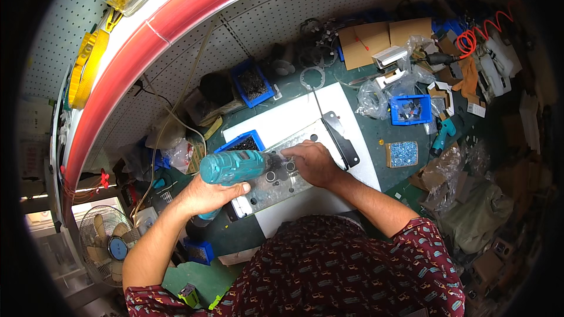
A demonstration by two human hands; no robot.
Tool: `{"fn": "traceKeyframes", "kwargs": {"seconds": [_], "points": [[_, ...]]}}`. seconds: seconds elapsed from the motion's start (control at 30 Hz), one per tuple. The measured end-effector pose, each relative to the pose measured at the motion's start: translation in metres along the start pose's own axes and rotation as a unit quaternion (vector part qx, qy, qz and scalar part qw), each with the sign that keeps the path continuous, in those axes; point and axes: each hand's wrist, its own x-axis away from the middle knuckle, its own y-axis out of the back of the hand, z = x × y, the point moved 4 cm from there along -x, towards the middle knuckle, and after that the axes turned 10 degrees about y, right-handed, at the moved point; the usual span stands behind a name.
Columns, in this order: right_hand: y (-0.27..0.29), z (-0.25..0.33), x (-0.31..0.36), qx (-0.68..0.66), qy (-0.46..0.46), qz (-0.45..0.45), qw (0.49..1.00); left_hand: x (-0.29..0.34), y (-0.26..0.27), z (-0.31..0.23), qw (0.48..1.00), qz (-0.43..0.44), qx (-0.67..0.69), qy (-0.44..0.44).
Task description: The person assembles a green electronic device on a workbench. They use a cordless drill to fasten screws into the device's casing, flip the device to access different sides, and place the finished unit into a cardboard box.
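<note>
A teal cordless drill [232, 167] lies level in my left hand [212, 197], its nose pointing right over a flat grey metal plate [264, 199]. Round holes and small ring-shaped fittings dot the plate. Just right of the drill's nose is my right hand [317, 163], low over the plate with the index finger reaching toward the drill tip. Its other fingers are curled; whatever they may pinch is hidden. A black bracket [341, 141] with holes runs along the plate's right end. Under the plate lies a white board [364, 170].
Blue bins of small dark parts stand behind the plate, one bin [252, 85] farther back. To the right are another blue bin [410, 110], a box of blue screws [402, 154] and a second teal power tool [443, 135]. A fan [108, 243] stands at left.
</note>
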Motion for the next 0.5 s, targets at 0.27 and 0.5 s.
{"fn": "traceKeyframes", "kwargs": {"seconds": [0.27, 0.5], "points": [[0.002, -0.003, 0.000, -0.036, 0.007, -0.019, 0.999, -0.014, 0.011, -0.036, 0.993, 0.041, -0.104, -0.046], [-0.001, -0.006, 0.003, -0.032, 0.020, -0.035, 0.999, -0.016, 0.012, -0.053, 0.983, 0.046, -0.180, -0.008]]}}
